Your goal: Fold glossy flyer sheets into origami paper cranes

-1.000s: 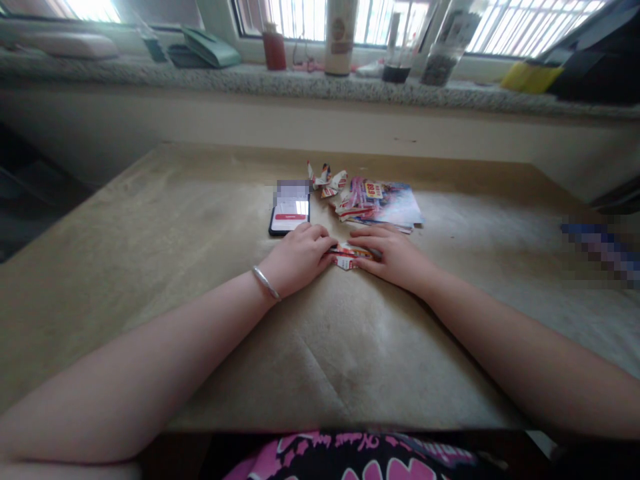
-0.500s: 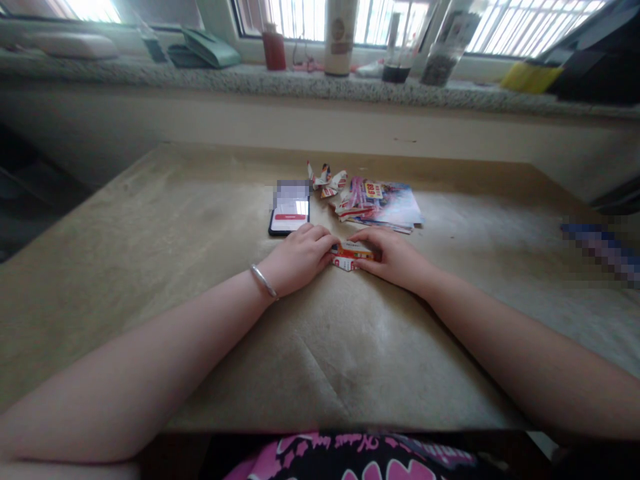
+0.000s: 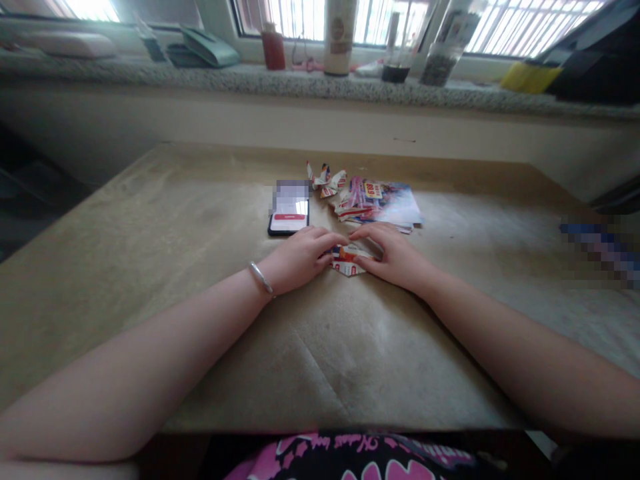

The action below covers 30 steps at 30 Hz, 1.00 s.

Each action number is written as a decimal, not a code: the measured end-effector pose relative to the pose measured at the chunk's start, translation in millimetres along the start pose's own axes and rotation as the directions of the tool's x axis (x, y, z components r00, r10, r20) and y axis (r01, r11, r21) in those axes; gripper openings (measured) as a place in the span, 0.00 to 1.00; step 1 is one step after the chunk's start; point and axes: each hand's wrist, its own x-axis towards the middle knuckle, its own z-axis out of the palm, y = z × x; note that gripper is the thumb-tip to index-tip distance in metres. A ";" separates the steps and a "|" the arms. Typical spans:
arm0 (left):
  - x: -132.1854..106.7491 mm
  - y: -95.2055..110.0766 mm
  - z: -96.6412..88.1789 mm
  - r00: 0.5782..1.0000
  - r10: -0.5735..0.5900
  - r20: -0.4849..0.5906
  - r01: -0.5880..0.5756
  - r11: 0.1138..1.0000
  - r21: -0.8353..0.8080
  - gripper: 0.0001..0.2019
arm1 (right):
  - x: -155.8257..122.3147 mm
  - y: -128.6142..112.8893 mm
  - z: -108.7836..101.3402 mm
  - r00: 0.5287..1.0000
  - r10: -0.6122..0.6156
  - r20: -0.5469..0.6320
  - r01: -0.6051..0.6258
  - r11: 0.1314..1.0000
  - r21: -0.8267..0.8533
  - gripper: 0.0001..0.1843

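A small folded piece of printed red-and-white paper (image 3: 349,260) lies on the tan table (image 3: 150,267) between my two hands. My left hand (image 3: 303,257), with a silver bangle on the wrist, grips its left side, fingers curled over it. My right hand (image 3: 393,253) presses on its right side with bent fingers. Just behind the hands lies a stack of colourful printed sheets (image 3: 383,203), and several folded paper figures (image 3: 327,181) sit beyond that.
A phone (image 3: 290,210) with a lit screen lies left of the sheets. A stone window ledge (image 3: 300,80) at the back carries a red bottle (image 3: 273,48), a tall can (image 3: 341,33), jars and a green case (image 3: 210,48). A blurred object (image 3: 600,250) lies at the table's right.
Both hands have shifted slightly on the folded paper; the left fingers now reach further over its top and the paper looks pressed flatter.
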 end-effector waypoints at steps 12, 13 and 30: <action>-0.3 2.5 0.0 0.998 -0.045 -0.037 0.039 0.989 -0.144 0.12 | 2.0 -0.9 3.3 0.998 0.052 0.037 -0.055 0.994 0.098 0.06; -0.4 2.1 0.5 0.998 -0.042 -0.048 0.034 0.989 -0.143 0.13 | 2.3 -2.0 2.7 0.997 0.074 0.035 -0.077 0.992 0.100 0.06; 1.5 0.6 -0.7 0.942 0.151 -0.299 -0.152 0.988 0.020 0.05 | 0.9 -8.5 -3.9 0.986 -0.068 -0.155 0.074 0.997 0.030 0.05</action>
